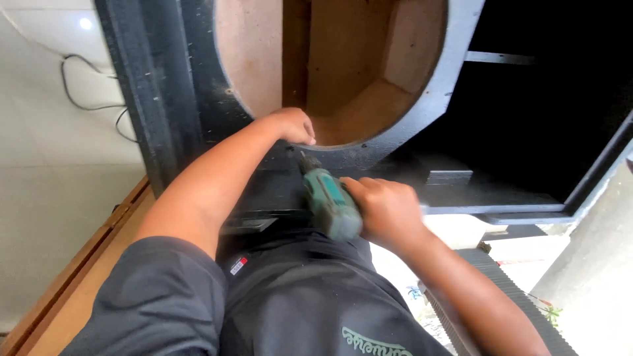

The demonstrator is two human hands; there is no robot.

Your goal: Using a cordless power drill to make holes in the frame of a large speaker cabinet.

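Note:
My right hand (389, 211) grips a green power drill (330, 201), its tip pointing up toward the rim of a large round hole (336, 66) in a black speaker cabinet (165, 99). My left hand (293, 125) is curled with its fingertips pinched at the lower edge of that hole, just above the drill tip. Whether it pinches a screw is too small to tell. Bare wood shows inside the cabinet through the hole.
A black cable (79, 92) lies on the pale floor at the left. A wooden board edge (86, 264) runs along the lower left. A ribbed black strip (501, 290) lies at the lower right. The cabinet's dark open compartment (541, 118) fills the upper right.

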